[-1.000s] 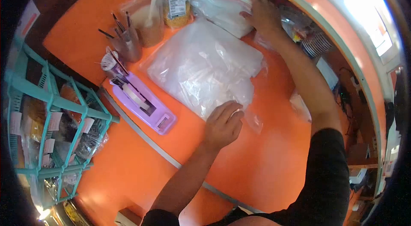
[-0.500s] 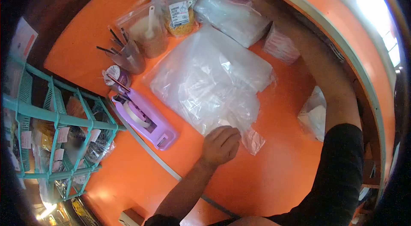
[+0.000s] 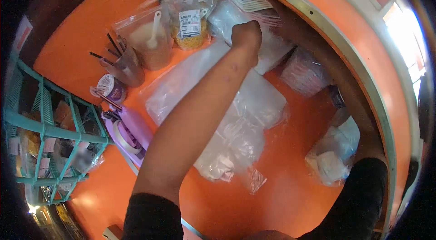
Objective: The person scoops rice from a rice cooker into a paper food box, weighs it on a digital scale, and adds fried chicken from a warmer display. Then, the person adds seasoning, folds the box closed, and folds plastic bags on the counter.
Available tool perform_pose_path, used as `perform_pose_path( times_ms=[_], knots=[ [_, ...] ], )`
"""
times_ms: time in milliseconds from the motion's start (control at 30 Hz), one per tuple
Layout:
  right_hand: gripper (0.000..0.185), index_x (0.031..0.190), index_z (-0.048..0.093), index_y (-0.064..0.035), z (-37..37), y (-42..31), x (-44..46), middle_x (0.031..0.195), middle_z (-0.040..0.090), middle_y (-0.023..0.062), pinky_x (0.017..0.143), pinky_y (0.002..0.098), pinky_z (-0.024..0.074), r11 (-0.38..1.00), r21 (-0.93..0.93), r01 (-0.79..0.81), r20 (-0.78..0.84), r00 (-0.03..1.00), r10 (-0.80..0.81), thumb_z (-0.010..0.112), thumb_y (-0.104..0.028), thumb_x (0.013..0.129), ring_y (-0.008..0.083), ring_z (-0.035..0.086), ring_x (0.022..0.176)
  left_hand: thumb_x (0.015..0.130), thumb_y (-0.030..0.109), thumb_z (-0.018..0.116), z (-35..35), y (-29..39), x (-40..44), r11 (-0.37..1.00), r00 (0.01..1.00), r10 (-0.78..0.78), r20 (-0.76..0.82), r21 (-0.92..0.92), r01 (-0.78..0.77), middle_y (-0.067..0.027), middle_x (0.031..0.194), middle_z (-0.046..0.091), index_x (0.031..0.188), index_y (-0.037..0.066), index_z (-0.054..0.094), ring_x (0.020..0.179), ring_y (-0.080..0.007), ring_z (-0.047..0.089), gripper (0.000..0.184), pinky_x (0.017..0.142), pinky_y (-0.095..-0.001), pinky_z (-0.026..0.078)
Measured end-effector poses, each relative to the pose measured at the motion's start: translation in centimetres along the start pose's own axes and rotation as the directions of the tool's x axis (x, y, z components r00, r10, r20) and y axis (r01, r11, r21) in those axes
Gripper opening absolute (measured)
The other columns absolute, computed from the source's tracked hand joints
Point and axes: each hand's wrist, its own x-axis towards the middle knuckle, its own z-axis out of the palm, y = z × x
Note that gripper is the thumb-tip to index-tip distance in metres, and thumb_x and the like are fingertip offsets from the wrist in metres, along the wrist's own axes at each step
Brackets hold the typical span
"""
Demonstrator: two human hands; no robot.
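My left hand (image 3: 246, 40) reaches far over the table with its fingers curled closed. It is against a pack of clear plastic bags (image 3: 272, 49) at the back; what the fingers grip, if anything, is hidden. Below the left forearm lies a large clear plastic bag (image 3: 259, 99), wrinkled, with a smaller crumpled bag of whitish contents (image 3: 215, 165) at its near end. My right arm stretches along the table's right rim, its dark sleeve (image 3: 359, 194) in sight. The right hand itself cannot be made out.
A bag of yellow flakes (image 3: 190, 35), a pouch with a white spoon (image 3: 152, 47), a cup of pens (image 3: 127, 67) and a purple tape dispenser (image 3: 131, 126) line the left. Teal racks (image 3: 45, 126) stand beyond. At right are a pink-white packet (image 3: 304, 72) and a filled bag (image 3: 334, 153).
My left hand has left the near end of the large bag and moved up and away to the pack at the back. My right arm has shifted outward along the rim.
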Motion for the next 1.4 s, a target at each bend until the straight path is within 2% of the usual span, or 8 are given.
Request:
perform_pose_path(
  times_ms=[133, 200, 333, 400, 500, 667, 933, 1400],
  knots=[
    [0.083, 0.146, 0.032, -0.0170, 1.2, 0.3, -0.5, 0.135, 0.046, 0.0208, 0.102, 0.0431, 0.0421, 0.999, 0.016, -0.037, -0.001, 0.999, 0.037, 0.073, -0.011, 0.074, 0.0352, 0.047, 0.124, 0.077, 0.023, 0.071, 1.8, -4.6, 10.8, 0.863, 0.974, 0.209, -0.087, 0.485, -0.142, -0.0155, 0.097, 0.065, 0.104, 0.000, 0.063, 0.089, -0.0275, 0.061, 0.037, 0.082, -0.0328, 0.051],
    [0.082, 0.145, 0.033, -0.0169, 1.6, 0.8, -0.6, 0.135, 0.046, 0.0208, 0.102, 0.0432, 0.0421, 0.999, -0.003, -0.053, -0.045, 0.998, 0.053, 0.073, -0.011, 0.074, 0.0353, 0.047, 0.124, 0.075, 0.025, 0.074, 1.2, -0.6, 7.3, -0.464, 0.841, 0.146, 0.520, 0.787, -0.406, -0.0152, 0.099, 0.068, 0.104, 0.003, 0.065, 0.091, -0.0278, 0.064, 0.038, 0.082, -0.0353, 0.052],
    [0.082, 0.145, 0.033, -0.0168, -0.2, 3.1, -0.3, 0.135, 0.046, 0.0209, 0.102, 0.0432, 0.0422, 0.993, -0.030, -0.116, -0.123, 0.986, 0.111, 0.073, -0.011, 0.074, 0.0354, 0.047, 0.124, 0.075, 0.026, 0.074, 1.5, -2.2, 12.0, -0.281, 0.825, 0.267, 0.497, 0.860, -0.427, -0.0151, 0.104, 0.067, 0.108, 0.005, 0.064, 0.095, -0.0294, 0.066, 0.041, 0.080, -0.0387, 0.054],
    [0.082, 0.145, 0.033, -0.0168, -0.9, 4.0, -0.2, 0.135, 0.046, 0.0209, 0.102, 0.0433, 0.0422, 0.991, -0.035, -0.132, -0.130, 0.983, 0.126, 0.073, -0.011, 0.074, 0.0354, 0.047, 0.123, 0.077, 0.028, 0.073, 1.5, -2.8, 13.7, 0.996, 0.989, -0.079, 0.129, -0.025, 0.083, -0.0142, 0.108, 0.067, 0.116, 0.006, 0.060, 0.101, -0.0295, 0.065, 0.047, 0.081, -0.0381, 0.054],
    [0.081, 0.145, 0.033, -0.0167, -0.9, 4.5, -0.2, 0.135, 0.046, 0.0209, 0.102, 0.0433, 0.0423, 0.988, -0.037, -0.147, -0.122, 0.982, 0.142, 0.073, -0.012, 0.074, 0.0355, 0.048, 0.123, 0.077, 0.033, 0.072, -0.7, -2.9, 14.2, -0.295, 0.543, 0.430, 0.721, 0.681, -0.671, -0.0225, 0.110, 0.063, 0.120, -0.008, 0.049, 0.098, -0.0331, 0.065, 0.064, 0.081, -0.0416, 0.054],
    [0.081, 0.145, 0.034, -0.0166, -1.4, 4.7, -0.2, 0.135, 0.046, 0.0210, 0.101, 0.0435, 0.0424, 0.983, -0.023, -0.183, -0.120, 0.977, 0.179, 0.073, -0.012, 0.074, 0.0356, 0.048, 0.123, 0.081, 0.023, 0.069, 2.9, -4.0, 13.5, 0.948, 0.946, 0.311, 0.089, 0.040, -0.315, -0.0255, 0.109, 0.060, 0.117, -0.007, 0.045, 0.080, -0.0379, 0.068, 0.053, 0.061, -0.0469, 0.056],
    [0.080, 0.144, 0.034, -0.0164, -1.8, 4.5, -2.0, 0.134, 0.046, 0.0211, 0.101, 0.0436, 0.0425, 0.968, 0.044, -0.249, -0.112, 0.961, 0.252, 0.073, -0.012, 0.075, 0.0357, 0.048, 0.123, 0.081, 0.032, 0.073, 1.5, -4.3, 10.9, 0.417, 0.684, 0.449, 0.575, 0.543, -0.729, -0.0210, 0.112, 0.058, 0.129, 0.000, 0.042, 0.090, -0.0385, 0.063, 0.066, 0.071, -0.0548, 0.054],
    [0.078, 0.144, 0.035, -0.0161, -4.4, 3.6, -14.3, 0.134, 0.046, 0.0213, 0.101, 0.0439, 0.0428, 0.847, 0.272, -0.458, -0.162, 0.846, 0.509, 0.072, -0.013, 0.075, 0.0360, 0.048, 0.122, 0.076, 0.017, 0.071, 4.8, -2.6, 2.2, 0.836, 0.737, 0.548, -0.395, 0.242, -0.492, -0.0318, 0.096, 0.063, 0.099, -0.009, 0.059, 0.095, -0.0468, 0.060, 0.036, 0.085, -0.0471, 0.048]
  ],
)
